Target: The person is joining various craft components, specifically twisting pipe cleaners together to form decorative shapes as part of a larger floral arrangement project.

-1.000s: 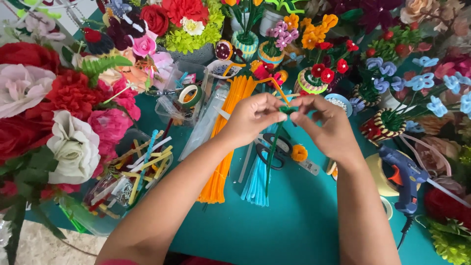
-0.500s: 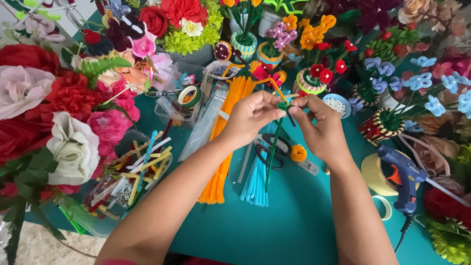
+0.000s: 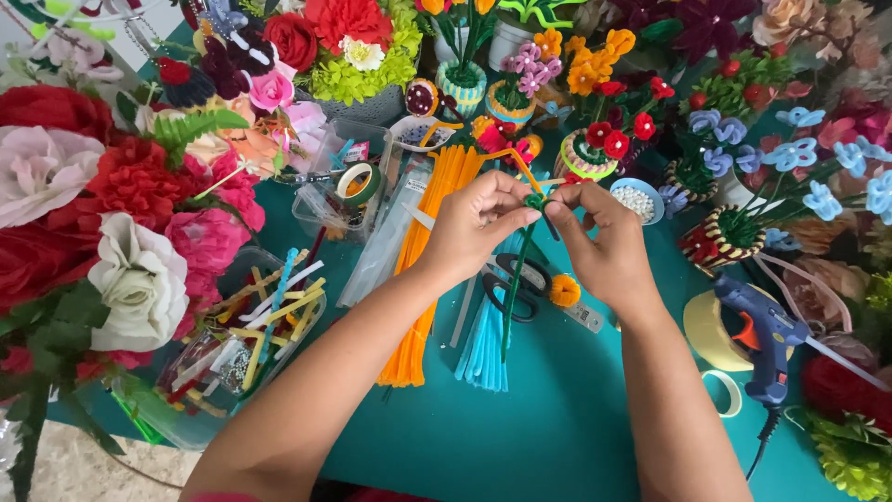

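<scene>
Both hands pinch the top of a dark green pipe-cleaner stem (image 3: 517,279) above a teal table (image 3: 557,428): the left hand (image 3: 478,223) closes thumb and fingers on it from 9 o'clock, the right hand (image 3: 599,246) from 3 o'clock. The stem hangs toward 6 o'clock over black scissors (image 3: 511,288) and a light-blue pipe-cleaner bundle (image 3: 483,344), with an orange bundle (image 3: 432,251) at 8 o'clock. A blue glue gun (image 3: 767,335) lies at 4 o'clock. The thin stem could kink or slip if the pinch twists unevenly, and its loose end might snag the scissors. What the fingertips shape at the stem's head is hidden; the surrounding flowers are cut off by the frame.
</scene>
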